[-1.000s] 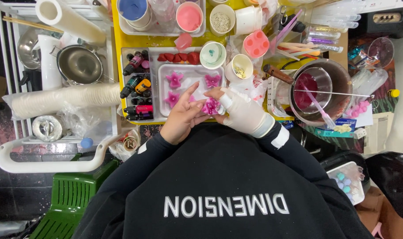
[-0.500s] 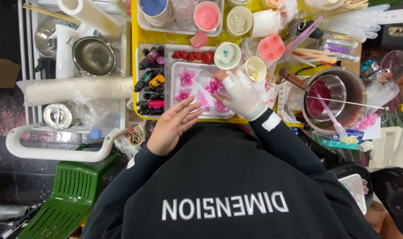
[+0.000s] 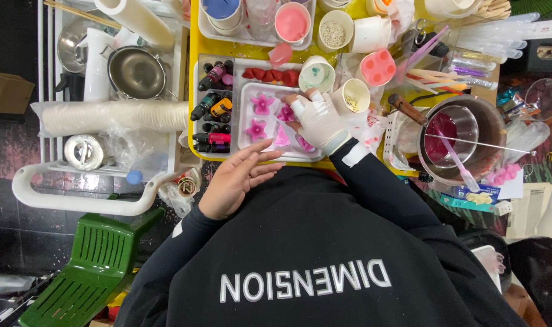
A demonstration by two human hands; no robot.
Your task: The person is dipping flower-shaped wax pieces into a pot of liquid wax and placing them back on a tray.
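Note:
My right hand (image 3: 317, 119) wears a white glove and lies over the right half of a white mould tray (image 3: 247, 91) on the yellow table top. Its fingertips touch a pink flower-shaped piece (image 3: 286, 113); whether they pinch it is hidden. Other pink flowers (image 3: 262, 103) sit in the tray's cells. My left hand (image 3: 234, 180) is bare, fingers spread and holding nothing. It hovers at the tray's near edge, just above my black sleeve.
Small dye bottles (image 3: 210, 115) lie left of the tray. Paper cups (image 3: 316, 74) and a pink round mould (image 3: 377, 66) stand behind it. A metal pot (image 3: 463, 142) with pink liquid and a stirrer sits right. A white cart with a steel pan (image 3: 135, 72) stands left.
My left hand has pulled back from the tray toward my body and opened. My gloved right hand has slid farther over the tray onto the flowers.

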